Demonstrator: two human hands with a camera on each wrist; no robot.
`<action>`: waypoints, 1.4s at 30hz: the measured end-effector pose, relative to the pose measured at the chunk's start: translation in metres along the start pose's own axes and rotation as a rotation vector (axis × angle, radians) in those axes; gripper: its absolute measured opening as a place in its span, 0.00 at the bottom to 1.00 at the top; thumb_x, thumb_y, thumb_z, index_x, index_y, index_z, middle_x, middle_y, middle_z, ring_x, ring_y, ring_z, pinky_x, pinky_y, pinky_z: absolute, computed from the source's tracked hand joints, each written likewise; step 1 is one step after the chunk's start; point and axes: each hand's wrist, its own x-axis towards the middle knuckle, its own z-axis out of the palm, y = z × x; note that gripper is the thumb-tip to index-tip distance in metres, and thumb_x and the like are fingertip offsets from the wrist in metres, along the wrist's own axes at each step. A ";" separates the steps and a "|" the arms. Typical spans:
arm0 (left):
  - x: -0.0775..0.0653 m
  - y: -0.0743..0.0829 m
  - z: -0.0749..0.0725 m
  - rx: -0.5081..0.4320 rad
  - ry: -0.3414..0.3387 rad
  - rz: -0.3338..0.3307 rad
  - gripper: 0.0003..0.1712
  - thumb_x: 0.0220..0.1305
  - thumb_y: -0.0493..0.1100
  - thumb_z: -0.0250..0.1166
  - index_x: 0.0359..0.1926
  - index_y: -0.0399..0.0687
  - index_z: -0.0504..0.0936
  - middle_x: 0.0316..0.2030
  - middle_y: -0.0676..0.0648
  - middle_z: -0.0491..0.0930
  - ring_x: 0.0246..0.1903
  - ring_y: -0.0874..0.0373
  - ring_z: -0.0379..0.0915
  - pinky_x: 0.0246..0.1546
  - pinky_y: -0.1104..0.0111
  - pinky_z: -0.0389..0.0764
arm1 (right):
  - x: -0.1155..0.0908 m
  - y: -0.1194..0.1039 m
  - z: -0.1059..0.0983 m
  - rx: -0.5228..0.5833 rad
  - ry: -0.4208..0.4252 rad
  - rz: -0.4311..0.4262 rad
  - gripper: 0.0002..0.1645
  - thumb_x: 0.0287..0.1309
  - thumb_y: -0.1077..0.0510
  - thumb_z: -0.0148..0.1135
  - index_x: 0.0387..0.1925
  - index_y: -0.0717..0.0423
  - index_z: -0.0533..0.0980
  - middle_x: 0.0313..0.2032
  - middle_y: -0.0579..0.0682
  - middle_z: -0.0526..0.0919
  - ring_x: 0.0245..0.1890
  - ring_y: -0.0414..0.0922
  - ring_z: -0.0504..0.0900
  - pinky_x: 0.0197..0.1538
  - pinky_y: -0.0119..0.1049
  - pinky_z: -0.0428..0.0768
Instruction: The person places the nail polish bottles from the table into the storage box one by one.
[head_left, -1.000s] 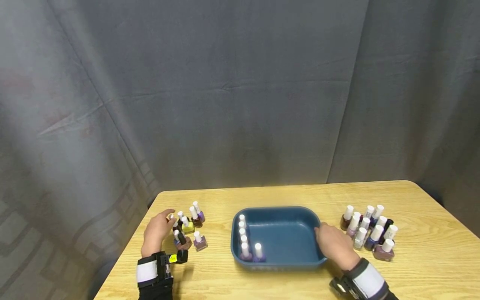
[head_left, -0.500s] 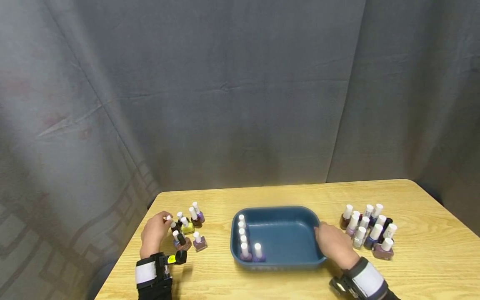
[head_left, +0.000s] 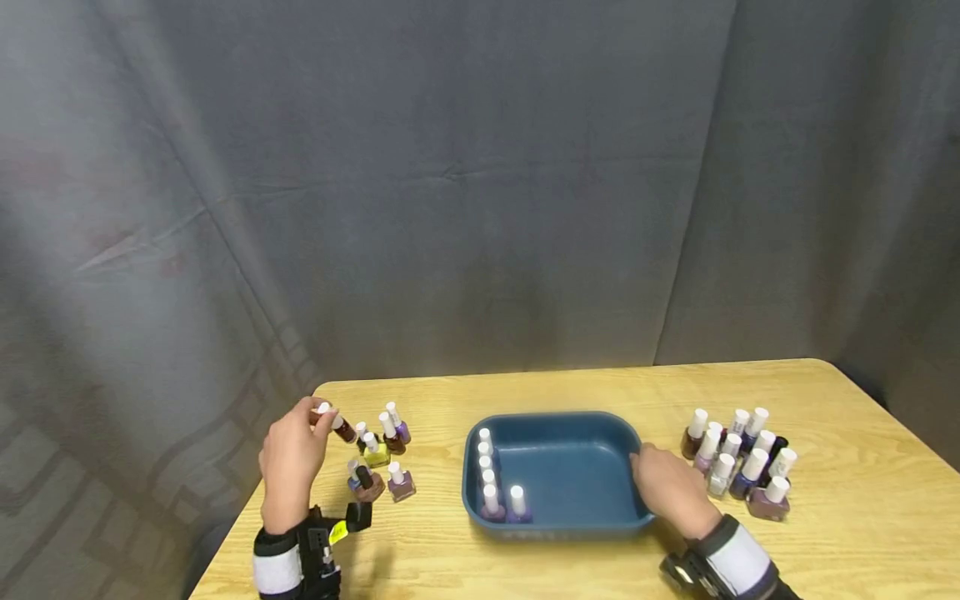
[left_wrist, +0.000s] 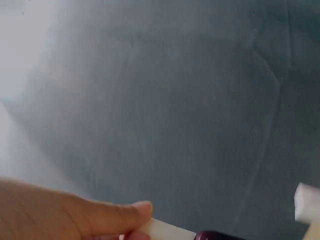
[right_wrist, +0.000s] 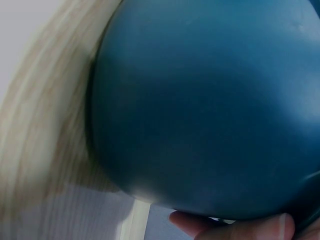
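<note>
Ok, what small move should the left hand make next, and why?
Probably carry the dark nail polish bottle to the blue tray and set it upright beyond the purple nail polish bottle: the left hand pinches its white cap, the tray is bare there, and the right hand grips the tray's right end.

No legible text, brand, number or sign anywhere.
</note>
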 end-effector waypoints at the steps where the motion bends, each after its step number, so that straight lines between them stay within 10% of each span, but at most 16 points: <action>1: -0.002 0.006 0.000 -0.005 0.014 0.031 0.13 0.63 0.46 0.59 0.44 0.42 0.76 0.36 0.38 0.82 0.26 0.45 0.76 0.20 0.59 0.69 | 0.000 0.000 0.000 0.000 0.002 -0.002 0.15 0.63 0.57 0.47 0.32 0.66 0.72 0.23 0.58 0.77 0.24 0.52 0.78 0.22 0.47 0.72; 19: -0.049 0.106 0.055 -0.403 -0.008 0.445 0.09 0.58 0.45 0.64 0.33 0.45 0.76 0.20 0.52 0.76 0.16 0.71 0.61 0.17 0.78 0.64 | -0.003 -0.002 -0.003 0.001 0.004 0.006 0.14 0.62 0.57 0.48 0.31 0.66 0.72 0.24 0.60 0.78 0.25 0.54 0.79 0.22 0.48 0.71; 42: -0.070 0.120 0.096 -0.106 -0.185 0.665 0.17 0.53 0.53 0.66 0.20 0.51 0.71 0.12 0.59 0.65 0.13 0.72 0.54 0.13 0.79 0.56 | -0.002 -0.002 -0.001 0.002 0.012 -0.001 0.14 0.63 0.57 0.47 0.32 0.65 0.72 0.23 0.59 0.78 0.24 0.53 0.79 0.21 0.46 0.71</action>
